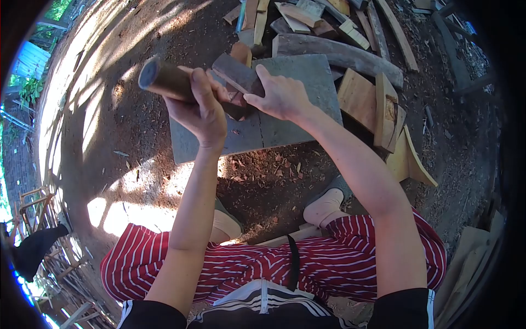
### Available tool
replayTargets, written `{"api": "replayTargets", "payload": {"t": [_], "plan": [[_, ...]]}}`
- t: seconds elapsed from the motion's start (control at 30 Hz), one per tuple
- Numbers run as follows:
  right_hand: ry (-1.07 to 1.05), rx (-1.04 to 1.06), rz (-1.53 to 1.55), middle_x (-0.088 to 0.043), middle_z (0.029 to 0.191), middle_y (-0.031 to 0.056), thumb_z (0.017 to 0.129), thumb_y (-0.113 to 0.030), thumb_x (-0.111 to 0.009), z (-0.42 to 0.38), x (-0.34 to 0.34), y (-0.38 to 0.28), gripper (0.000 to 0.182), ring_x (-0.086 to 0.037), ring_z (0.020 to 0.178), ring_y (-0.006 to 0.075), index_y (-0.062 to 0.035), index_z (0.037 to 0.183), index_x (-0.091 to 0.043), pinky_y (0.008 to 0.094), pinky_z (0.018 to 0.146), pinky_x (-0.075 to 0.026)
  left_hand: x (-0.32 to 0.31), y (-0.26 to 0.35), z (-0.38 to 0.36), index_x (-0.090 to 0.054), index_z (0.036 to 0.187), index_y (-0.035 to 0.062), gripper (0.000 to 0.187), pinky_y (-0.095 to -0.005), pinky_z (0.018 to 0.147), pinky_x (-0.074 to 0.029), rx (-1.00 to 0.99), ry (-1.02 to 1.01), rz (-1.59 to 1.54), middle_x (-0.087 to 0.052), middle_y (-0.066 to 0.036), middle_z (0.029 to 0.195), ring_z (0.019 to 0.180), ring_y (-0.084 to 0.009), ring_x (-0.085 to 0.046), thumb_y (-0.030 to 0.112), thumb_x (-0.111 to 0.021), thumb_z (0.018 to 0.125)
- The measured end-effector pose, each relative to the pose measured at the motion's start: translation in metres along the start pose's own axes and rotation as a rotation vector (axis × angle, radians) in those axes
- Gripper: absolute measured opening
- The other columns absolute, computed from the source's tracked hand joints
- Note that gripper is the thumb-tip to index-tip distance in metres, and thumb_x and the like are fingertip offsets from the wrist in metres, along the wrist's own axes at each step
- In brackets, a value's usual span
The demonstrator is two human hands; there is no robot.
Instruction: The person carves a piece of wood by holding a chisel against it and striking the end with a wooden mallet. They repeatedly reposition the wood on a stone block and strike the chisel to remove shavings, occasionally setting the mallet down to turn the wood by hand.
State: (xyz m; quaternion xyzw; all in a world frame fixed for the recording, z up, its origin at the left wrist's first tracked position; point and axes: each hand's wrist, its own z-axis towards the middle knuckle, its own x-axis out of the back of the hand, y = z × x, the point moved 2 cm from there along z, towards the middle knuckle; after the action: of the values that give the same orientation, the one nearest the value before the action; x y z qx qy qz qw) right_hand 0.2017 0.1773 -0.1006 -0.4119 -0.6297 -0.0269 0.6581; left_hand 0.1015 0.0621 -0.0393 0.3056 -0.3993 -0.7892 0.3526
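Observation:
My left hand (200,107) is wrapped round a thick, dark wooden cylinder (167,79), whose round end points up and left toward the camera. Closed on the near end of a dark, rectangular wood block (233,71) is my right hand (282,93), its thumb toward my left hand. Under the block, a reddish-brown piece of wood (236,111) shows partly, its rest hidden by my hands. All of this is over a grey wooden work board (307,82) in front of my feet.
Behind the board lies a long curved timber (339,55), with a pile of offcuts (307,16) beyond. Cut wood blocks (359,101) lean at its right side. Wood chips (268,167) litter the dirt between my feet. Sticks and frames (49,236) are stacked at far left.

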Motion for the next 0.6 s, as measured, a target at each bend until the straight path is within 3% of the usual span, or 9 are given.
{"api": "replayTargets", "payload": {"t": [0.3, 0.37, 0.6], "plan": [[-0.026, 0.023, 0.034, -0.069, 0.093, 0.0251, 0.083, -0.056, -0.059, 0.0, -0.001, 0.002, 0.07, -0.067, 0.09, 0.0434, -0.0053, 0.128, -0.042, 0.0514, 0.079, -0.052, -0.012, -0.013, -0.006, -0.043, 0.098, 0.0049, 0.022, -0.026, 0.044, -0.042, 0.036, -0.015, 0.035, -0.051, -0.006, 0.07, 0.051, -0.0107, -0.049, 0.022, -0.057, 0.098], [-0.028, 0.024, 0.032, -0.069, 0.094, 0.0247, 0.083, -0.056, -0.059, 0.0, 0.0, 0.003, 0.071, -0.067, 0.091, 0.0434, -0.005, 0.13, -0.042, 0.0512, 0.079, -0.052, -0.013, -0.013, -0.006, -0.044, 0.096, 0.004, 0.021, -0.022, 0.047, -0.041, 0.058, 0.028, -0.037, -0.052, -0.003, 0.067, 0.049, -0.0075, -0.05, 0.013, -0.063, 0.094], [-0.009, 0.034, 0.03, -0.069, 0.096, 0.025, 0.083, -0.055, -0.059, 0.0, -0.001, 0.003, 0.071, -0.067, 0.092, 0.0432, -0.0046, 0.13, -0.042, 0.0515, 0.08, -0.052, -0.01, -0.01, -0.001, -0.041, 0.097, 0.0047, 0.019, -0.0258, 0.042, -0.041, -0.024, -0.009, 0.078, -0.05, -0.006, 0.065, 0.046, -0.0112, -0.048, 0.018, -0.055, 0.098]]}}
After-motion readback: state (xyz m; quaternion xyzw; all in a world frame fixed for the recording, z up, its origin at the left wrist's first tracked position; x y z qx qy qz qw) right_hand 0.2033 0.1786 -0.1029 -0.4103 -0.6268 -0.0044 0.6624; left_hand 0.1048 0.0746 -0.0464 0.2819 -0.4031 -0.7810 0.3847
